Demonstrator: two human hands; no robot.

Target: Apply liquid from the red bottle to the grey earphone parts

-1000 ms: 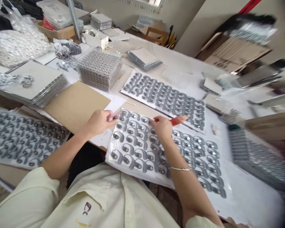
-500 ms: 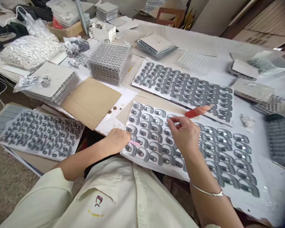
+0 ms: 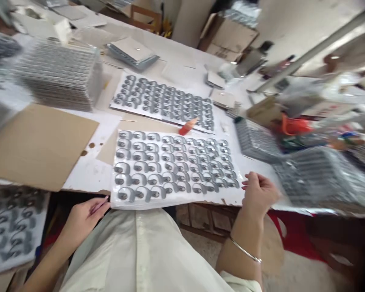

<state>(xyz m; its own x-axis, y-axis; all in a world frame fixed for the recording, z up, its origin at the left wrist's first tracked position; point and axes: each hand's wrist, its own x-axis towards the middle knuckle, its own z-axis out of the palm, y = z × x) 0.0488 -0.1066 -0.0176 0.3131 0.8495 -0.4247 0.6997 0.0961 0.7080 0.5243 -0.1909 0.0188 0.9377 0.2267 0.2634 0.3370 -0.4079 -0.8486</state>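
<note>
My left hand (image 3: 84,215) is closed around a slim pink stick-like tool (image 3: 99,204), just beside the near left corner of a white sheet (image 3: 170,199). Rows of grey hook-shaped pieces (image 3: 153,178) with shiny round centres cover that sheet. At its right edge my right hand (image 3: 259,192) has its fingers curled in; whatever they pinch, if anything, is blurred. Behind the near sheet lies a second one with similar grey pieces (image 3: 167,99). A red, pointed tool with a pale tip (image 3: 187,126) rests between the two sheets.
Brown cardboard (image 3: 42,142) and a tall stack of clear trays (image 3: 61,77) are on the left. Another sheet of grey pieces (image 3: 15,231) sits lower left. Plastic-wrapped stacks (image 3: 322,174) stand at the right, near an orange-red object (image 3: 295,123). The table's front edge (image 3: 219,202) is worn.
The view has swung to the right. My right hand has moved from over the pieces to the sheet's right edge. My left hand has shifted off the near left corner, still holding the pink tool.
</note>
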